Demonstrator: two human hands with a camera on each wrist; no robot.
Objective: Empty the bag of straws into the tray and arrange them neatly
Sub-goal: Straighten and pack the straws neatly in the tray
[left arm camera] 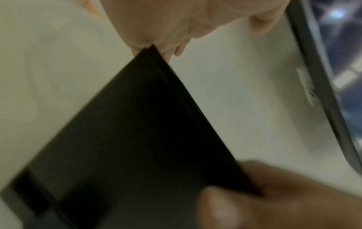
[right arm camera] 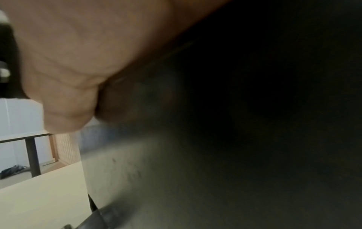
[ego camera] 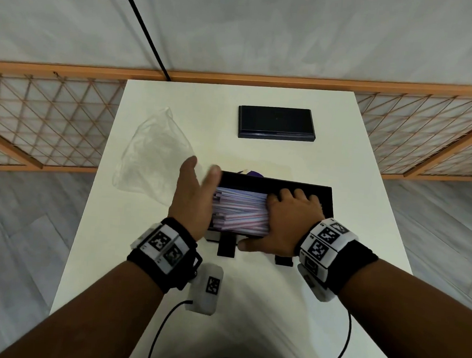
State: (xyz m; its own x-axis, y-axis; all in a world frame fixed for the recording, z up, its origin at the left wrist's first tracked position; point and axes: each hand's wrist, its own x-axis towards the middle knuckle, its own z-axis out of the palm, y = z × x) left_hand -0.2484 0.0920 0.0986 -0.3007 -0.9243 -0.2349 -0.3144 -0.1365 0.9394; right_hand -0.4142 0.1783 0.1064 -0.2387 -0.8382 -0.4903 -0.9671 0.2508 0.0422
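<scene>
In the tray [ego camera: 273, 183], straws [ego camera: 241, 212].

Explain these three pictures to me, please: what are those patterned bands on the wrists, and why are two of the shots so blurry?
There is no robot here, just a person working with bare hands. The big picture comes from a camera on the head, looking down at a white table. The patterned bands carry small cameras on each wrist; those give the two blurry close-ups, which mostly show skin and a dark wall of the tray.

In the head view, a pile of thin pink-and-white striped straws lies in an open black rectangular tray. The left hand, fingers straight, stands against the straws' left ends. The right hand lies over the straws' right end, thumb along the tray's near edge; its grip is hidden. A crumpled clear plastic bag lies to the left, a closed dark flat box farther back.
</scene>
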